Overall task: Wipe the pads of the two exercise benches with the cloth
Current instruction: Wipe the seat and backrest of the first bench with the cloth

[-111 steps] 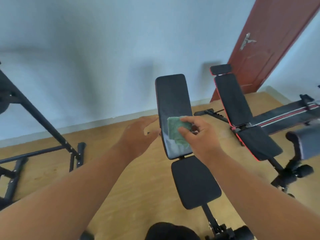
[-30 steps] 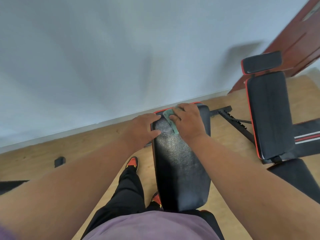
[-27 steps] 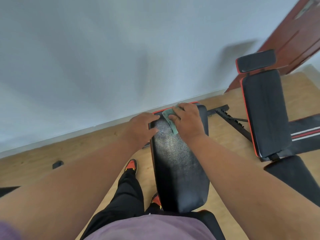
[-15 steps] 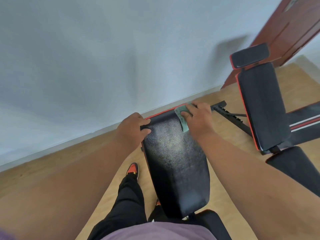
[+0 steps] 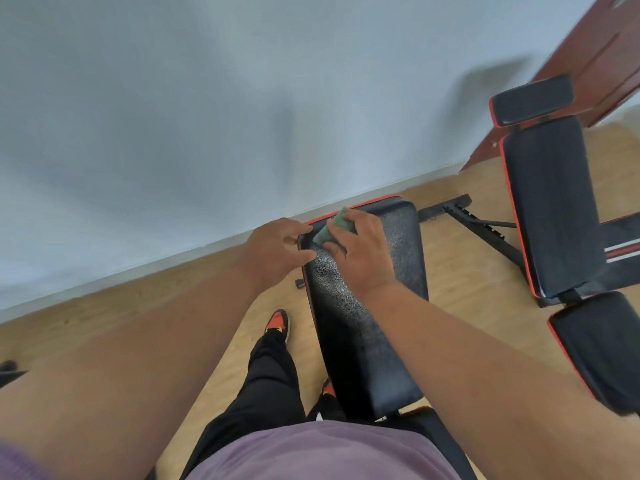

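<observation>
Hidden or cut off: the cloth point(image 5: 335, 227) shows only as a green edge; the rest lies under the right hand point(image 5: 360, 251). The near end of the back pad point(image 5: 367, 306) passes behind the purple shirt point(image 5: 322, 452), and the seat below it is mostly covered. The second bench point(image 5: 550, 209) runs off the right edge, its seat pad point(image 5: 602, 348) cropped. The door point(image 5: 602, 60) is cut by the top right corner. Both forearms are blurred close to the camera.

Writing: no brand or label can be read; the white and red stripes at the right edge are too small to make out.

Back pad direction: its long axis runs away from the person toward the wall point(image 5: 207, 98), leaning slightly left at the far end. Red piping lines the far edge.

Second bench direction: its long pad runs roughly parallel, with a small headrest pad point(image 5: 531, 100) at the far end near the door.

Cloth position: at the far left corner of the back pad, touching its surface.

Right hand: fingers curled over the cloth, pressing it to the pad.

Left hand point(image 5: 277, 251): at the pad's far left edge, thumb on the top surface, fingers curled round the side.

Floor: light wood point(image 5: 460, 271); a black trouser leg and an orange and black shoe point(image 5: 278, 322) stand left of the pad.
</observation>
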